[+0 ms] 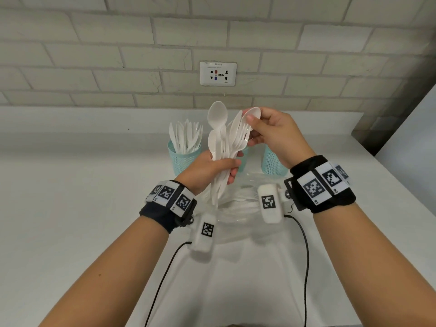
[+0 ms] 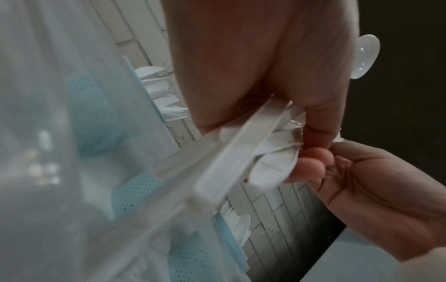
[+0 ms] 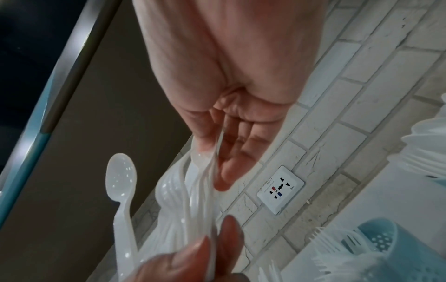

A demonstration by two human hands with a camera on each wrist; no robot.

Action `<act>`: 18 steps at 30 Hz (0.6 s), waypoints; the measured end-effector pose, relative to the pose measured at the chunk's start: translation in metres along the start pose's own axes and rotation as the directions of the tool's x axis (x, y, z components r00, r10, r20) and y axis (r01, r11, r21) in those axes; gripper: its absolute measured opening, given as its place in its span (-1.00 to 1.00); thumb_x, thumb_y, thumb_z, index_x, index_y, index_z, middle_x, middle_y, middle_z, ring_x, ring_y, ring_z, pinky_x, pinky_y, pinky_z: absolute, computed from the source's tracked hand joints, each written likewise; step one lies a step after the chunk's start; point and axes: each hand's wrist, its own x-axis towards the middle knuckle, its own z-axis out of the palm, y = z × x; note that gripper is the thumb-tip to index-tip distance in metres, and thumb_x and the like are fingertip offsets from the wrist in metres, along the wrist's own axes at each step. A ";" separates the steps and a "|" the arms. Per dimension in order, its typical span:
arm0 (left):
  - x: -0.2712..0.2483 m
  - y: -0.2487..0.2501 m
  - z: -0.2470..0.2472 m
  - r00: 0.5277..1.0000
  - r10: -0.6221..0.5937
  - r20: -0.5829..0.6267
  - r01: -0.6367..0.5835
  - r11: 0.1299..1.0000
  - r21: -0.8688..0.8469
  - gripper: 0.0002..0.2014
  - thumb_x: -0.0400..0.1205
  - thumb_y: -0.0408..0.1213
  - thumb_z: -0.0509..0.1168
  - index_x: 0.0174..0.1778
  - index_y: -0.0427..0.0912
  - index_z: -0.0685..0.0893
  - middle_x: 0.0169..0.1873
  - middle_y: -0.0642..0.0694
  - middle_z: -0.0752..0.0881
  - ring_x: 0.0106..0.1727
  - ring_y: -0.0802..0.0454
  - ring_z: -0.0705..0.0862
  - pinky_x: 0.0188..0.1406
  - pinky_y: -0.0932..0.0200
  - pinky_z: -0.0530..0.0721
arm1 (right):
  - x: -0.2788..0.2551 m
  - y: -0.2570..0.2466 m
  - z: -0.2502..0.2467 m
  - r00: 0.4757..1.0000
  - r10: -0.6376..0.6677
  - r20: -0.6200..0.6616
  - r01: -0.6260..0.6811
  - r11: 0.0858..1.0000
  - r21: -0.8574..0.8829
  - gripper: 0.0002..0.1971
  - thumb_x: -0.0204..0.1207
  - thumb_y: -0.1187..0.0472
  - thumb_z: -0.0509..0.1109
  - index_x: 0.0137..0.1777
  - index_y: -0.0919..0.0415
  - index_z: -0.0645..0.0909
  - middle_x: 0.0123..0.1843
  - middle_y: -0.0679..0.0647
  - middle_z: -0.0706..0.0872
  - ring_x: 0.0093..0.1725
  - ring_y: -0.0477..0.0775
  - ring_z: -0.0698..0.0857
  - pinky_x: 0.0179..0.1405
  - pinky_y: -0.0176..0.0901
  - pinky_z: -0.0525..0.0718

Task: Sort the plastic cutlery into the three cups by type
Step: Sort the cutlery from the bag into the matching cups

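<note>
My left hand [image 1: 223, 167] grips a bundle of white plastic spoons and forks [image 1: 230, 142] by the handles, held upright above the counter. My right hand [image 1: 251, 125] pinches the bowl of one spoon [image 1: 254, 112] at the top of the bundle between thumb and forefinger. Another spoon [image 1: 217, 116] [image 3: 121, 181] sticks up highest. Three teal mesh cups stand behind. The left cup [image 1: 182, 161] is full of knives, the middle cup [image 1: 244, 159] is mostly hidden by the bundle, and the right cup [image 1: 273, 161] is partly behind my right wrist. The bundle's handles [image 2: 241, 145] cross the left wrist view.
A clear plastic bag with more white cutlery [image 1: 238, 206] lies on the white counter [image 1: 82, 197] below my hands. A brick wall with a socket plate [image 1: 218, 73] rises behind the cups. The counter ends at a step on the right [image 1: 368, 142].
</note>
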 end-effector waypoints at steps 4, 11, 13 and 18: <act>0.003 -0.006 -0.004 0.999 0.025 0.021 -0.024 0.999 -0.033 -0.93 0.66 -0.46 0.25 -0.12 -0.24 0.58 -0.52 -0.03 0.53 -0.52 0.07 0.51 -0.44 0.24 0.57 | 0.008 0.004 0.008 0.999 -0.018 -0.042 0.015 0.999 -0.052 -0.79 0.63 0.25 0.28 0.17 0.16 0.69 -0.11 0.07 0.79 -0.24 0.00 0.75 -0.19 -0.08 0.73; 0.000 -0.017 -0.013 1.000 0.000 0.014 0.000 0.999 -0.032 -0.91 0.68 -0.36 0.25 -0.14 -0.18 0.55 -0.50 -0.05 0.49 -0.51 0.04 0.47 -0.41 0.25 0.55 | 0.018 0.001 0.005 0.958 -0.118 -0.262 0.150 0.983 0.108 -0.77 0.67 0.33 0.11 0.02 0.08 0.58 -0.18 0.11 0.76 -0.22 0.07 0.76 -0.22 -0.14 0.71; 0.001 -0.020 -0.015 1.000 -0.020 -0.015 0.020 1.000 -0.006 -0.93 0.66 -0.33 0.29 -0.13 -0.18 0.57 -0.49 -0.04 0.51 -0.50 0.03 0.48 -0.39 0.24 0.56 | 0.020 -0.002 0.005 0.933 -0.186 -0.307 0.235 0.963 0.130 -0.76 0.68 0.31 0.08 0.02 0.04 0.56 -0.23 0.11 0.67 -0.30 0.06 0.71 -0.21 -0.14 0.70; 0.004 -0.025 -0.012 0.999 -0.032 0.001 0.032 0.998 0.061 -0.95 0.62 -0.32 0.36 -0.12 -0.19 0.62 -0.43 -0.09 0.55 -0.44 -0.01 0.51 -0.28 0.16 0.59 | 0.020 -0.003 0.014 0.909 -0.321 -0.266 0.354 0.932 0.083 -0.80 0.70 0.27 0.07 0.09 0.03 0.51 -0.29 0.04 0.53 -0.40 0.00 0.55 -0.26 -0.14 0.61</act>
